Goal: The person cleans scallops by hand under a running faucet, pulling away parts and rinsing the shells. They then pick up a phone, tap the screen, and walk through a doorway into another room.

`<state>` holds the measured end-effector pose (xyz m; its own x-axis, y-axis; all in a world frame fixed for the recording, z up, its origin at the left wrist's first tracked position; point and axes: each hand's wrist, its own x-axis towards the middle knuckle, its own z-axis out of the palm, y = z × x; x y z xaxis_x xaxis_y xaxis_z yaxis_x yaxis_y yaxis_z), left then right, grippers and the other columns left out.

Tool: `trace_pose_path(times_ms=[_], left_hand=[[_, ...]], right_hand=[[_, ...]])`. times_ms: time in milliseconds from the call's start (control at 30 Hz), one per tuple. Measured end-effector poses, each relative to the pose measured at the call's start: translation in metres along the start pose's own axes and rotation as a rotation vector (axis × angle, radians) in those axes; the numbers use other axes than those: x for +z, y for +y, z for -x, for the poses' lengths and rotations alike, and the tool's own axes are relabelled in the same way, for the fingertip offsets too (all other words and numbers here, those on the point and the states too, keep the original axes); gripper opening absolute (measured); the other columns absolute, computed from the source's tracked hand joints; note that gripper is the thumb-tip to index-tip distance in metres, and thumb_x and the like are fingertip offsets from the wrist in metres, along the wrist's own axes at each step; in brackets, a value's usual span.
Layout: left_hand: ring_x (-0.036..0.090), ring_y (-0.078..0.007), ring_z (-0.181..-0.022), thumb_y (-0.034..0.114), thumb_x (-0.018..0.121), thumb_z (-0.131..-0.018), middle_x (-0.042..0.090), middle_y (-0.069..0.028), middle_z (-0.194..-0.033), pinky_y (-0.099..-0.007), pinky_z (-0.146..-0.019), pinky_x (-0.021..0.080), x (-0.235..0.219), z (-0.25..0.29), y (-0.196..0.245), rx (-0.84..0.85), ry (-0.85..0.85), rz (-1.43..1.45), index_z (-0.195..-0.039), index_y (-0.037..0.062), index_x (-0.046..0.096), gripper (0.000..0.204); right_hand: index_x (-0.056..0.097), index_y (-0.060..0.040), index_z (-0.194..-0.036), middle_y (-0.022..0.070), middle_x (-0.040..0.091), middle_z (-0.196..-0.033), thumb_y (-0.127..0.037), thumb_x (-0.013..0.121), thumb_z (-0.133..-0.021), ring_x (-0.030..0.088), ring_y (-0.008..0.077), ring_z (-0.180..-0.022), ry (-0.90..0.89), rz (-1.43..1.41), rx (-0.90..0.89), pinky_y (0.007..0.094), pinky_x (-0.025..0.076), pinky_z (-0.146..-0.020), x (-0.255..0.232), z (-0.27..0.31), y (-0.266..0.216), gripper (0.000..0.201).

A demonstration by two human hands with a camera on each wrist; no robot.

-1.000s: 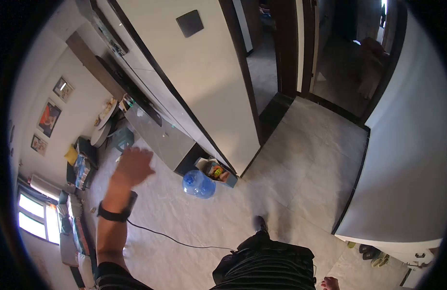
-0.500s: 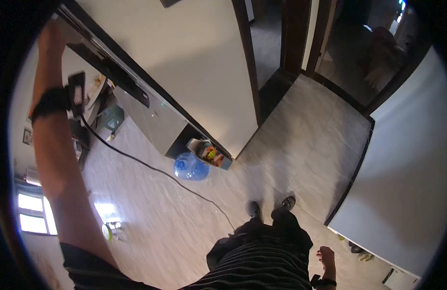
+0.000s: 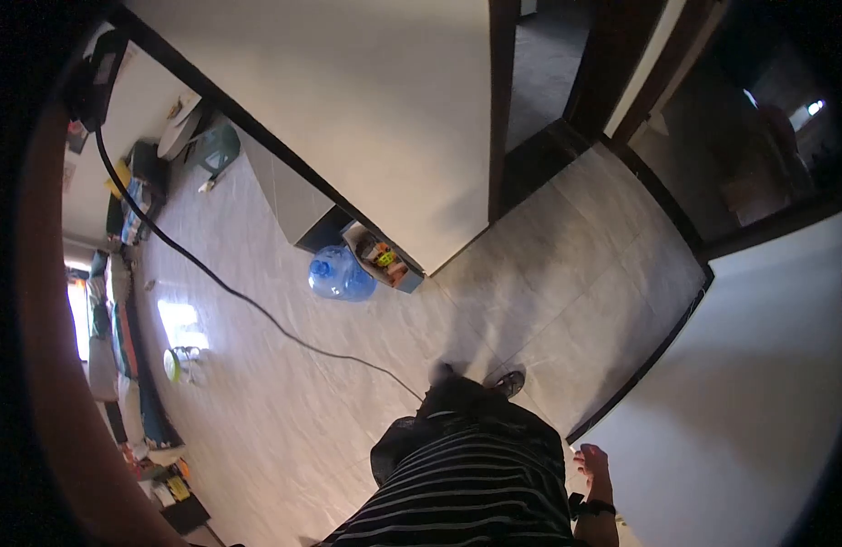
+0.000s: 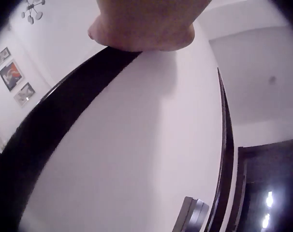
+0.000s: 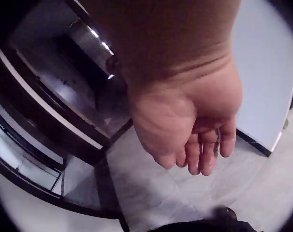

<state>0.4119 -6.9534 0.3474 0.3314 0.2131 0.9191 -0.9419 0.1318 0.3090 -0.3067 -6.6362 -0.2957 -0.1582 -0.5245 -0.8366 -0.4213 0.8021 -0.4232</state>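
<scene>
My left arm (image 3: 52,301) is raised along the left edge of the head view, its hand out of that frame. In the left wrist view the heel of the left hand (image 4: 144,26) shows at the top, over the dark trim (image 4: 64,111) of a white wall (image 4: 117,145); its fingers are hidden. A black wrist device (image 3: 100,77) with a cable (image 3: 248,301) is strapped to that arm. My right hand (image 3: 594,462) hangs beside the body, fingers loosely curled and holding nothing, as the right wrist view shows its palm (image 5: 166,118).
A blue water jug (image 3: 342,273) stands on the tiled floor beside a box of small items (image 3: 385,258) at the wall's foot. Dark-framed doorways (image 3: 576,100) lie ahead. A white panel (image 3: 722,383) borders the right. A grey plate (image 4: 191,215) is on the wall.
The left hand has risen up and left, out of the head view. The right hand has come further into view at the body's side. The head view has shifted, and the feet have moved.
</scene>
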Motion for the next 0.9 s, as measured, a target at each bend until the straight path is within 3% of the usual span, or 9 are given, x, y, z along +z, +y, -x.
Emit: trace_pose_path(times_ms=[33,100,133,367,600,700,800,833,900], left_hand=[[0.033,-0.0447,-0.131,0.063,0.037,-0.089,0.031,-0.0269,-0.143,-0.0547,-0.103,0.032,-0.015,0.008,0.004,0.021,0.011,-0.013,-0.142,-0.001,0.026,0.084],[0.033,-0.0446,-0.13,0.063,0.037,-0.089,0.032,-0.0271,-0.143,-0.0542,-0.103,0.032,-0.038,0.025,0.01,0.062,0.021,-0.039,-0.142,-0.0013,0.027,0.084],[0.034,-0.0446,-0.13,0.063,0.037,-0.089,0.032,-0.0272,-0.143,-0.054,-0.103,0.032,-0.047,0.033,0.013,0.076,0.023,-0.049,-0.142,-0.0015,0.027,0.084],[0.036,-0.0442,-0.129,0.061,0.037,-0.089,0.035,-0.0278,-0.141,-0.0523,-0.103,0.032,-0.067,0.06,0.026,0.109,0.036,-0.107,-0.14,-0.0024,0.029,0.081],[0.037,-0.0439,-0.128,0.059,0.038,-0.09,0.037,-0.0284,-0.139,-0.0507,-0.103,0.033,-0.046,0.047,0.018,0.093,0.024,-0.112,-0.139,-0.0034,0.031,0.079],[0.038,-0.0437,-0.127,0.058,0.038,-0.09,0.038,-0.0287,-0.138,-0.05,-0.103,0.033,-0.028,0.035,0.014,0.083,0.012,-0.118,-0.138,-0.0038,0.032,0.078],[0.039,-0.0436,-0.127,0.057,0.038,-0.09,0.039,-0.029,-0.137,-0.0493,-0.103,0.033,0.002,0.02,0.006,0.053,0.0,-0.107,-0.138,-0.0042,0.033,0.078],[0.039,-0.0435,-0.126,0.057,0.038,-0.09,0.04,-0.0291,-0.137,-0.0491,-0.103,0.033,0.01,0.014,0.004,0.044,-0.004,-0.103,-0.137,-0.0044,0.033,0.077],[0.04,-0.0434,-0.126,0.056,0.039,-0.091,0.04,-0.0293,-0.136,-0.0487,-0.103,0.034,0.025,0.001,0.0,0.021,-0.011,-0.099,-0.137,-0.0047,0.034,0.077]], right_hand=[[0.058,-0.009,-0.109,0.0066,0.065,-0.091,-0.037,0.059,-0.088,0.063,0.0195,-0.079,-0.036,0.122,-0.19,0.0368,0.046,-0.067,-0.016,-0.051,0.034,0.035],[0.057,-0.011,-0.112,0.0053,0.065,-0.09,-0.036,0.057,-0.089,0.062,0.0171,-0.078,-0.022,0.068,-0.161,0.0338,0.046,-0.066,-0.028,-0.069,0.007,0.034],[0.057,-0.0113,-0.113,0.005,0.065,-0.09,-0.037,0.057,-0.09,0.062,0.0167,-0.079,0.037,-0.107,0.056,0.0338,0.046,-0.066,-0.025,-0.052,-0.051,0.034],[0.054,-0.0092,-0.118,0.0094,0.064,-0.103,-0.036,0.052,-0.093,0.062,0.0205,-0.09,-0.012,-0.025,-0.015,0.0363,0.045,-0.073,-0.014,-0.043,-0.125,0.037],[0.056,-0.0095,-0.113,0.0067,0.065,-0.094,-0.035,0.054,-0.092,0.062,0.0187,-0.082,-0.047,-0.067,0.169,0.0359,0.045,-0.068,-0.003,-0.043,-0.064,0.033],[0.055,-0.0059,-0.115,0.0079,0.065,-0.085,-0.026,0.06,-0.089,0.06,0.0173,-0.065,-0.029,-0.073,0.221,0.0326,0.044,-0.056,-0.002,-0.035,-0.043,0.034],[0.055,-0.0067,-0.115,0.0086,0.066,-0.086,-0.028,0.061,-0.089,0.063,0.0191,-0.068,-0.027,-0.127,0.252,0.0346,0.045,-0.054,-0.004,-0.044,-0.024,0.034],[0.056,-0.0114,-0.112,0.0045,0.065,-0.091,-0.031,0.056,-0.091,0.062,0.0162,-0.079,-0.039,-0.069,0.241,0.0345,0.046,-0.066,-0.003,-0.038,-0.03,0.029],[0.056,-0.0112,-0.114,0.0055,0.065,-0.093,-0.03,0.055,-0.091,0.062,0.0171,-0.08,-0.055,-0.067,0.201,0.035,0.046,-0.066,-0.005,-0.044,-0.033,0.03]])
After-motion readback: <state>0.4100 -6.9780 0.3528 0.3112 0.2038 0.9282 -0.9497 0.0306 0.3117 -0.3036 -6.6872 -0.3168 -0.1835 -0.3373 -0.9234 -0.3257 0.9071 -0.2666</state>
